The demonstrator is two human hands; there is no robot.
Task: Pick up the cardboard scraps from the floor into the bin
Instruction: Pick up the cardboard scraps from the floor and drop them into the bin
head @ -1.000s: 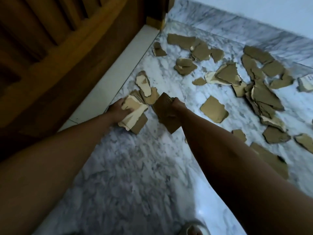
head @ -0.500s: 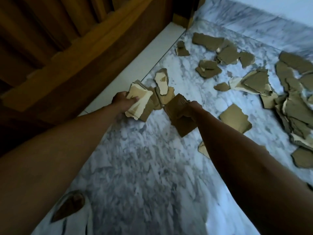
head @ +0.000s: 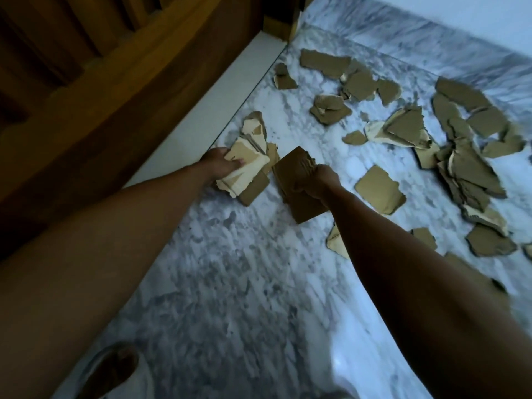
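Head view, floor-level collection. The left hand (head: 221,165) holds its fingers (head: 237,162) clenched round a pale bundle of scraps (head: 244,171) near the white sill (head: 230,96) along the wooden door (head: 115,82). The right hand (head: 319,182) has its fingers wrapped round a brown stack of scraps (head: 296,197), held just above the marble floor (head: 230,283). Loose cardboard scraps (head: 460,168) lie spread over the floor toward its far and right edges; 1 squarish piece (head: 380,188) lies just beside the right hand. No bin is in view. Handling, as judged: the scraps look light and fairly stiff, with ragged torn edges and peeling paper layers, so they should stack flat; a grip across the middle of a stack should keep thin pieces from slipping out. Both hands appear nearly full.
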